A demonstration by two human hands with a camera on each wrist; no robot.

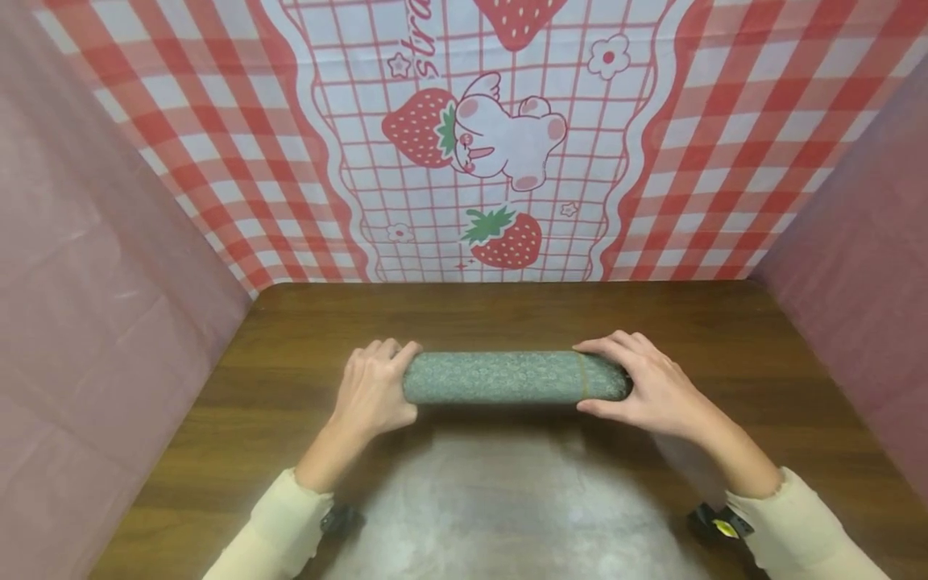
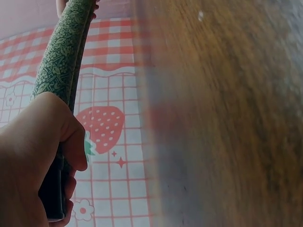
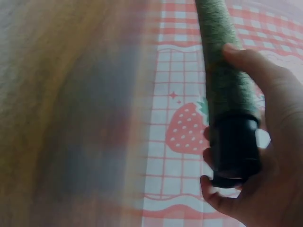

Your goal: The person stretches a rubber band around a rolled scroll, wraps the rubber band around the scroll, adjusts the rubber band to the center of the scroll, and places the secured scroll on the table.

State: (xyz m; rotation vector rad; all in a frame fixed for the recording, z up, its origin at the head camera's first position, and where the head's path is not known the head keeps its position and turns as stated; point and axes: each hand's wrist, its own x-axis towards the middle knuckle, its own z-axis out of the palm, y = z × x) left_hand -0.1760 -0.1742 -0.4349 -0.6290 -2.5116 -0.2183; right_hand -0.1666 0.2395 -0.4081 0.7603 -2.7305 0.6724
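A long green tube [image 1: 500,377] with a fine pale floral pattern lies level between my two hands, above the table. My left hand [image 1: 371,388] grips its left end, thumb on the near side and fingers over the far side. On the right end, my right hand [image 1: 652,387] holds it the same way, beside a thin yellowish line round the tube. Both wrist views show a black end on the tube [image 3: 234,146], partly covered by the fingers. What is inside the tube cannot be seen.
Below is a brown wood-grain table [image 1: 239,387] with a bright glare patch at the near middle. A red-and-white checked cloth [image 1: 217,105] with strawberries hangs behind it. Pinkish sheets [image 1: 94,282] flank both sides. A small black device [image 1: 718,522] sits at each wrist.
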